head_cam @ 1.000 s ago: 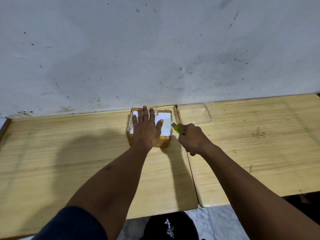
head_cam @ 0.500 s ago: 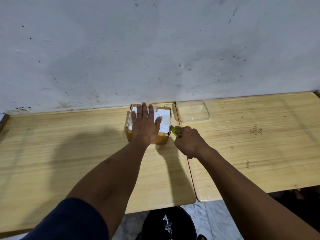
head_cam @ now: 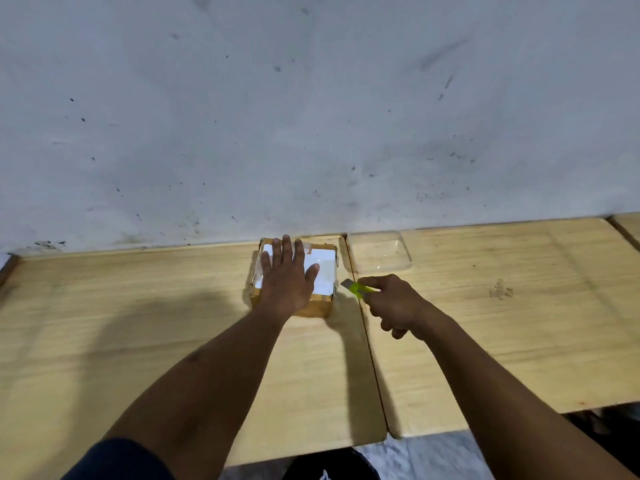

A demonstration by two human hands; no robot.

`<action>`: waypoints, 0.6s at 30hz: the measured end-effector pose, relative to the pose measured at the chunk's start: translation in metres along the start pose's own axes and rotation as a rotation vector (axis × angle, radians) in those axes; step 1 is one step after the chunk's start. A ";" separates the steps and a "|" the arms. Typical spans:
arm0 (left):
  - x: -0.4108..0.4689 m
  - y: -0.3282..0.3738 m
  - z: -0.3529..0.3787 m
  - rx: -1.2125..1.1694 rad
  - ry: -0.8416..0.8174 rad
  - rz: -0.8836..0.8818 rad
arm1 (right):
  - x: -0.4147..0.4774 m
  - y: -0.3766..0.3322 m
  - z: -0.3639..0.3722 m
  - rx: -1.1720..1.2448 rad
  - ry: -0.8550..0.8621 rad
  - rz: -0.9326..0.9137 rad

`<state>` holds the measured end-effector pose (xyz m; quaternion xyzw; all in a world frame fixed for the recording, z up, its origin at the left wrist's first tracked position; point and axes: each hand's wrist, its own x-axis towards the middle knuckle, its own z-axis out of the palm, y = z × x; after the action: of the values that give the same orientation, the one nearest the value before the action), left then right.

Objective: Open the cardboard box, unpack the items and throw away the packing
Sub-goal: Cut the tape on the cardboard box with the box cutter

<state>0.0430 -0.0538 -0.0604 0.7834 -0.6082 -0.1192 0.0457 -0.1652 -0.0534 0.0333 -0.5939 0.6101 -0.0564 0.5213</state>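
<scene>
box [head_cam: 313, 306] brown, label [head_cam: 320, 271] white | knife [head_cam: 360, 289] lime-yellow | tables [head_cam: 138, 323] pale wood-grain | wall [head_cam: 311, 116] grey, speckled

Pressing down a taped box [head_cam: 320, 299], knife [head_cam: 356, 288] poised beside it.

Lying flat with fingers spread on the white label [head_cam: 322, 271]: left hand [head_cam: 285, 280]. Gripping a yellow-green knife, blade pointing at the box's right edge, just apart from it: right hand [head_cam: 394, 303]. Sitting nearby on the right table [head_cam: 519, 323]: clear tray [head_cam: 379, 252].

Nothing here can be read. The white label [head_cam: 320, 271] on the cardboard box [head_cam: 294, 277] looks blank, and the white mark on the black cloth [head_cam: 325, 474] below is unreadable.
</scene>
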 end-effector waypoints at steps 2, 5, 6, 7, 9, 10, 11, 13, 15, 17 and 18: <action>-0.002 0.001 -0.003 -0.013 -0.016 0.008 | 0.008 0.012 -0.012 0.128 0.097 0.000; -0.010 0.007 -0.003 0.004 -0.012 0.005 | 0.020 0.033 -0.013 0.073 0.235 0.016; -0.013 0.009 -0.002 0.008 -0.007 -0.005 | 0.024 0.039 -0.011 0.043 0.248 0.027; -0.015 0.012 -0.001 0.003 -0.001 -0.020 | 0.027 0.044 -0.009 0.040 0.236 0.032; -0.017 0.018 -0.001 -0.022 0.002 -0.051 | 0.031 0.053 -0.005 0.139 0.135 0.044; -0.018 0.020 -0.001 -0.033 0.001 -0.063 | 0.032 0.058 -0.004 0.209 0.073 0.056; -0.018 0.023 -0.001 -0.043 0.001 -0.074 | 0.032 0.061 -0.004 0.267 0.015 0.065; -0.019 0.027 0.000 -0.062 0.000 -0.097 | 0.033 0.069 -0.002 0.336 -0.056 0.090; -0.019 0.030 0.000 -0.072 -0.010 -0.114 | 0.038 0.081 0.001 0.268 -0.027 0.094; -0.019 0.033 0.001 -0.067 -0.018 -0.118 | 0.045 0.098 0.005 0.054 0.087 0.059; -0.019 0.034 0.001 -0.063 -0.018 -0.116 | 0.048 0.106 0.006 -0.066 0.155 0.036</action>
<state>0.0062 -0.0440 -0.0518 0.8143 -0.5583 -0.1478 0.0580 -0.2196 -0.0566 -0.0698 -0.5934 0.6609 -0.0727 0.4538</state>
